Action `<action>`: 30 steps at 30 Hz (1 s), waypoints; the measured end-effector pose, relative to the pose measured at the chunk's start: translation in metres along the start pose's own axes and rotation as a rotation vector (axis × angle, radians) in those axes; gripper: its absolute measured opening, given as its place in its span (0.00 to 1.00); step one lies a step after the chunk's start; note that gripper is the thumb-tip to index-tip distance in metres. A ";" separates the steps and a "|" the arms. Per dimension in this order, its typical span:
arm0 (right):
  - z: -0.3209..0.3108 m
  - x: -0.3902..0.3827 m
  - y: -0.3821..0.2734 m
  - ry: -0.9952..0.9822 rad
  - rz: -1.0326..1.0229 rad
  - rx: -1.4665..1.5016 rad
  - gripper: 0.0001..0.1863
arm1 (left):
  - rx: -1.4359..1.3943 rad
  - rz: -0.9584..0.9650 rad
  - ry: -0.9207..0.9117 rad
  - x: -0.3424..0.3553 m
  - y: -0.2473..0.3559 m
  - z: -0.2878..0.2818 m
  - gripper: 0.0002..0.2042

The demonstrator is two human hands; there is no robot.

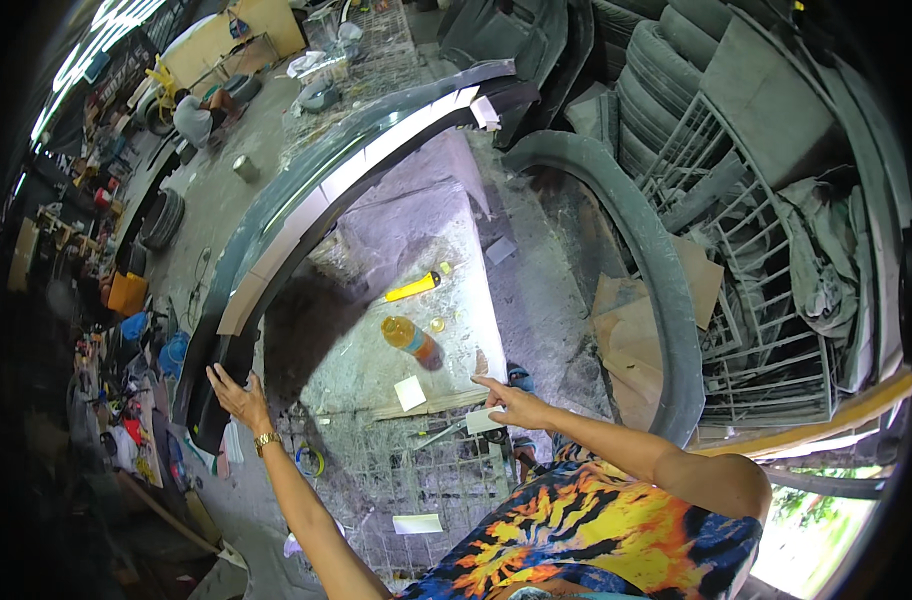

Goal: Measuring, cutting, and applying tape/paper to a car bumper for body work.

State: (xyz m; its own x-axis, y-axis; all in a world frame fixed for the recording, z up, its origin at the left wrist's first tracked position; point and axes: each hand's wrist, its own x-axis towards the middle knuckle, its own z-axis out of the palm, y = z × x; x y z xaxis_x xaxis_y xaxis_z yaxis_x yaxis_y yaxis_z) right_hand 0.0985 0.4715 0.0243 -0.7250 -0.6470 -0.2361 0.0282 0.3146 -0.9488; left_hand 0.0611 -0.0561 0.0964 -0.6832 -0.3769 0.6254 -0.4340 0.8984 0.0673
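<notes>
A long, dark, curved wheel-arch flare spans the left and upper middle, with pale rectangular pieces lined up along its inner face. My left hand, with a gold watch at the wrist, rests its spread fingers against the flare's lower end. Near my body my right hand pinches a small white sheet, its index finger stretched out. Between the hands, on a pale board, lie a bottle of orange liquid, a yellow tube-shaped tool and another white sheet.
A second dark arch curves at the right, beside cardboard and a metal rack. Stacked tyres stand behind. Another person crouches at far left, near a metal can. One more white sheet lies on the wire mesh.
</notes>
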 end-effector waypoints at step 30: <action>0.006 0.005 -0.026 0.011 0.198 0.203 0.42 | -0.019 -0.069 -0.006 -0.001 -0.009 0.005 0.38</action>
State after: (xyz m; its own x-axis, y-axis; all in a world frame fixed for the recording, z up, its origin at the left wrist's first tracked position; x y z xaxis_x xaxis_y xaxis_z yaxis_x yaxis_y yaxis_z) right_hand 0.0980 0.4561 0.0470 -0.6992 -0.5786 -0.4198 0.3067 0.2877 -0.9073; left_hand 0.0630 -0.0648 0.0916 -0.6555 -0.4394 0.6142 -0.4689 0.8744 0.1250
